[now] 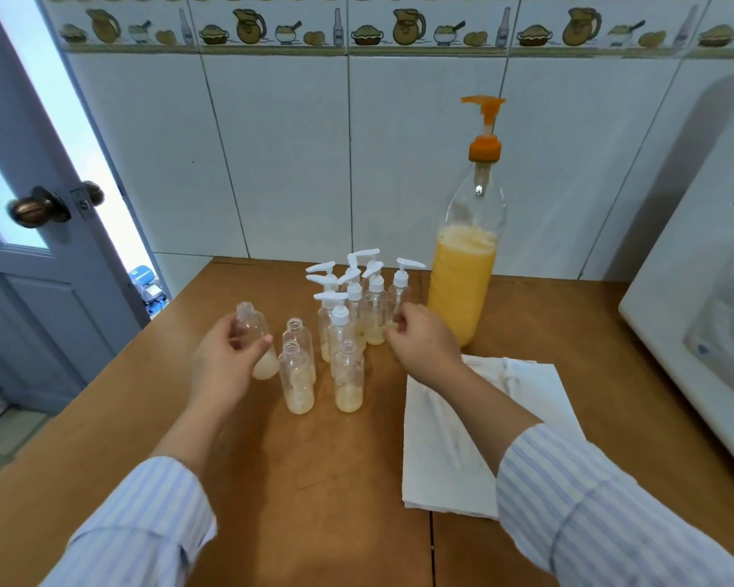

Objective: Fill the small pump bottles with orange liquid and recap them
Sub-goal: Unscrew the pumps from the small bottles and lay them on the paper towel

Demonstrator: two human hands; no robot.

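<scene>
Striped sleeves point(145, 519) frame my view. My left hand point(221, 358) grasps 1 uncapped small bottle point(257, 341), tilted, left of 3 open bottles point(348, 377). My right hand point(424, 341) pinches a capped pump bottle point(399, 290) beside the big orange bottle point(462, 273).

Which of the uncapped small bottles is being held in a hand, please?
The leftmost uncapped bottle, tilted in the left hand. The other three uncapped bottles stand upright on the table, untouched.
</scene>
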